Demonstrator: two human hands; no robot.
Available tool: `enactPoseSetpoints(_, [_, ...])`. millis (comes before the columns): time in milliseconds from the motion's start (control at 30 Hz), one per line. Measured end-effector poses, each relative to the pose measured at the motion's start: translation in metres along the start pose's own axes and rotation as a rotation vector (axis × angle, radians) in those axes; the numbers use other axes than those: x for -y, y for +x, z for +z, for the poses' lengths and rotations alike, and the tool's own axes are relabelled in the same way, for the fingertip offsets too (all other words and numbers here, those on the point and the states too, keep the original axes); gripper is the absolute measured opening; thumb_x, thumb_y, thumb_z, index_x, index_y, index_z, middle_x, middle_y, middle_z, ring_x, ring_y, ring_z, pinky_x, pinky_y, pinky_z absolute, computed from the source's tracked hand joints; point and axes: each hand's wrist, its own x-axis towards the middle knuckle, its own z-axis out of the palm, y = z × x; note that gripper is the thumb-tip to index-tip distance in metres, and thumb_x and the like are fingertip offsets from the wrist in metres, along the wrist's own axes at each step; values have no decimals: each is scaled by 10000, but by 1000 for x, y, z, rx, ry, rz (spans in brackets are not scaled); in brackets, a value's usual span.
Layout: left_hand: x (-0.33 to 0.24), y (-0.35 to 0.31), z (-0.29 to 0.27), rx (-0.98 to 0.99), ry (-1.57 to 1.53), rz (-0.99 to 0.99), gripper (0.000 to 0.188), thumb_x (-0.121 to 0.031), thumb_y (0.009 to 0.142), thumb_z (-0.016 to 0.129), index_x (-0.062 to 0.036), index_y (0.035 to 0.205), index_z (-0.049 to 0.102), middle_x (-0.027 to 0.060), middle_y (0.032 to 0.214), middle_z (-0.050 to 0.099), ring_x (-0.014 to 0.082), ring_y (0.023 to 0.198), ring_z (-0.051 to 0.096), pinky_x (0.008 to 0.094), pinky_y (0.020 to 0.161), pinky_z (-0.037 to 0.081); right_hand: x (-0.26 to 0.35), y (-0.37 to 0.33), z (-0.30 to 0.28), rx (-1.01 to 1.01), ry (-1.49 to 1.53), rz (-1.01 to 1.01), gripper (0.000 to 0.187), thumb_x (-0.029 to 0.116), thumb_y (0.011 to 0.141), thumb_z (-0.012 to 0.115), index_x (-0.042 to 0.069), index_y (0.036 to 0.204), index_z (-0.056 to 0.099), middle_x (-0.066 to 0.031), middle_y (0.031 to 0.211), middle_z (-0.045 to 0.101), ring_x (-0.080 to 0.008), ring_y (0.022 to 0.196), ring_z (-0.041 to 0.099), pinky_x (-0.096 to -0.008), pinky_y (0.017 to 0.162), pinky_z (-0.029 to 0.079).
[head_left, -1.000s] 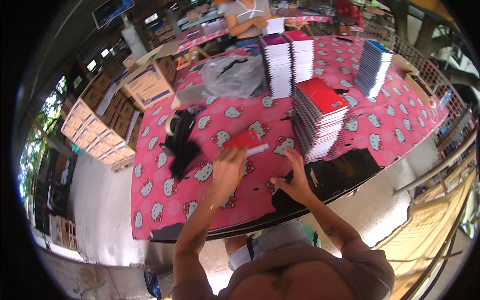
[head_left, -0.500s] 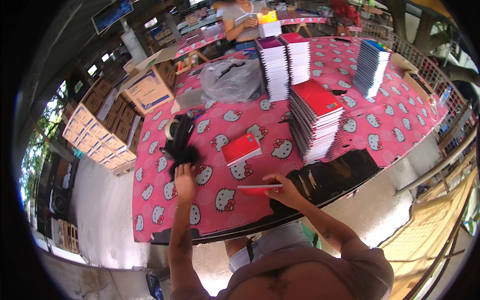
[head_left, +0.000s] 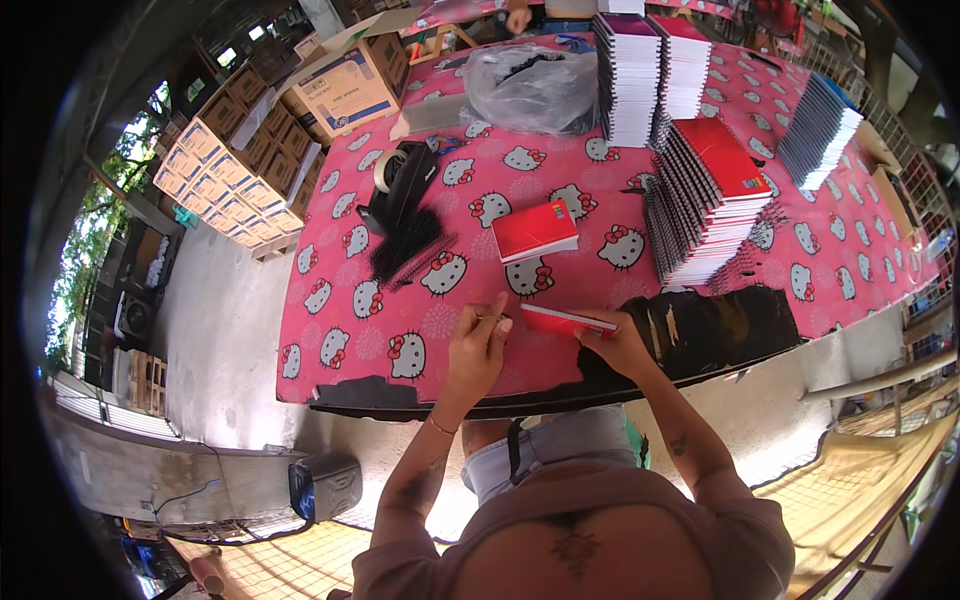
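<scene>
My right hand (head_left: 617, 345) grips a thin red-covered notebook (head_left: 565, 320) by its right end, tilted above the front of the table. My left hand (head_left: 478, 350) hovers just left of that notebook, thumb and fingers drawn together; whatever is pinched there is too small to make out. Beyond both hands, a small stack of red notebooks (head_left: 535, 230) lies on the pink patterned cloth (head_left: 440, 330). A heap of thin black binding coils (head_left: 408, 250) rests to the left, beside a black tape dispenser (head_left: 405, 190) with a roll of tape.
Tall piles of spiral notebooks stand at the right: a red-topped pile (head_left: 715, 200), a purple-topped one (head_left: 630, 85) and a blue-edged one (head_left: 820, 130). A clear plastic bag (head_left: 530, 90) lies at the back. Cartons (head_left: 235, 160) are stacked left of the table. Black patches show along the torn front edge.
My left hand has left the black coils and come right, close to the notebook. The notebook in my right hand has tilted. The whole view has shifted, with the table appearing higher.
</scene>
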Motion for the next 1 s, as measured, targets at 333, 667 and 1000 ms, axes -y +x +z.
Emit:
enactPoseSetpoints(333, [7, 6, -1, 81, -31, -114, 118, -122, 935, 662, -9, 933, 696, 119, 661, 619, 240, 535, 588, 339, 499, 452, 1, 1, -5, 41, -1, -7, 295, 36, 923, 664, 4, 1216, 669, -58, 961, 717, -79, 839, 599, -245, 761, 498])
enactPoseSetpoints(667, [16, 13, -8, 203, -236, -301, 284, -263, 1010, 602, -9, 902, 671, 55, 598, 626, 88, 529, 613, 258, 474, 457, 8, 0, -7, 80, -17, 20, 303, 56, 931, 672, -1, 1229, 661, -48, 960, 708, -83, 853, 588, -248, 779, 491])
enactPoseSetpoints(1000, [26, 8, -4, 201, -605, -516, 274, -252, 998, 624, 3, 902, 653, 43, 644, 658, 75, 579, 620, 249, 516, 483, 7, -1, -6, 92, -20, -17, 304, 74, 922, 688, -9, 1213, 665, -66, 1006, 718, -87, 909, 597, -257, 835, 491])
